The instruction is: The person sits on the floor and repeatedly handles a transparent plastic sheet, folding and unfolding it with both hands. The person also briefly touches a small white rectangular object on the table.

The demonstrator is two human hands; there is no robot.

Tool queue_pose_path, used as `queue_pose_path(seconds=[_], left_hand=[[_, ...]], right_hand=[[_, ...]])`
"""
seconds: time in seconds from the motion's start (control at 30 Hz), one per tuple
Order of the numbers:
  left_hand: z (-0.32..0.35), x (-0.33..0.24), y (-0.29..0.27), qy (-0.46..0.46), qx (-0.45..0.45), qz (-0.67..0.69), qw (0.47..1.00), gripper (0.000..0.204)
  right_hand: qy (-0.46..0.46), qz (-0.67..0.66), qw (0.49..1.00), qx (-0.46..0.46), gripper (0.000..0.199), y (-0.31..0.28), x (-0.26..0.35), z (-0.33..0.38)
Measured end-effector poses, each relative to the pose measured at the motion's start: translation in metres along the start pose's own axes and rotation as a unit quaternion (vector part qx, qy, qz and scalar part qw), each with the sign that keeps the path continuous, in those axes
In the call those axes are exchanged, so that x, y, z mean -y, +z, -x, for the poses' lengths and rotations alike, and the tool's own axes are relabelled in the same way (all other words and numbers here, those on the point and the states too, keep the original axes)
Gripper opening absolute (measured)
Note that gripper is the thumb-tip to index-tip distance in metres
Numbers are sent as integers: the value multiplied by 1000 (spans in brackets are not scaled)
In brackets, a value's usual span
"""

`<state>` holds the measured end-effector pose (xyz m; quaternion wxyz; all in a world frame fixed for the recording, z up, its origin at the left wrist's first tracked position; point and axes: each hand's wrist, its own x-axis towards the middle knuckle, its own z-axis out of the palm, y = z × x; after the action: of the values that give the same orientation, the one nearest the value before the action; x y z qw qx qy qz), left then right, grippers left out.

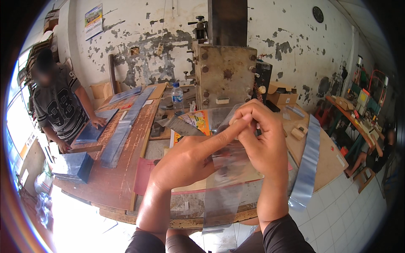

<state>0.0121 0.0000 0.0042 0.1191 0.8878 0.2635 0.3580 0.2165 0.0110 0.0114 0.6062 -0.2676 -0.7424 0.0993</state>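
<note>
A long clear plastic strip (221,202) hangs between my hands, its lower end dropping past the front edge of the table. The fingers of my right hand (263,141) are pinched together at the strip's upper part. My left hand (185,162) grips the strip lower down from the left, some of its fingers hidden behind it. Its index finger reaches across to the right fingertips. Beyond the hands stands a heavy metal press (225,74) with bolted plates. A flat metal bar (183,125) and a colourful printed sheet (201,120) lie in front of the press.
At left, a co-worker (63,101) touches blue plastic sheets (95,130) on a brown board. Nearby are a sheet stack (74,166) and a water bottle (177,99). To the right lie a bluish plastic strip (307,160) and a wooden block (299,132). Another person (375,147) sits far right.
</note>
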Motion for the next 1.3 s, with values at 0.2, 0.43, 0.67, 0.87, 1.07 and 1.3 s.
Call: queue_pose_path(seconds=[0.2,0.43,0.67,0.87,1.07,1.3], left_hand=[[-2,-4,1,-3,-34,30,999,107],[1,-8,0,-58,-47,75,994,115],[4,4,2,-26,-73,88,993,118],[5,2,-1,-30,-63,85,994,117],[4,-2,-2,-45,-43,78,995,110],[7,-9,-4,-44,-11,-15,999,101]], right_hand=[[-19,9,1000,-10,3,-1,-1,0],[-61,53,997,-12,4,-2,3,0],[-160,117,976,-94,18,5,0,-5],[-144,93,982,-82,34,4,-4,-6],[-77,42,995,-47,37,-4,1,-5],[-105,33,994,4,37,-9,1,-10]])
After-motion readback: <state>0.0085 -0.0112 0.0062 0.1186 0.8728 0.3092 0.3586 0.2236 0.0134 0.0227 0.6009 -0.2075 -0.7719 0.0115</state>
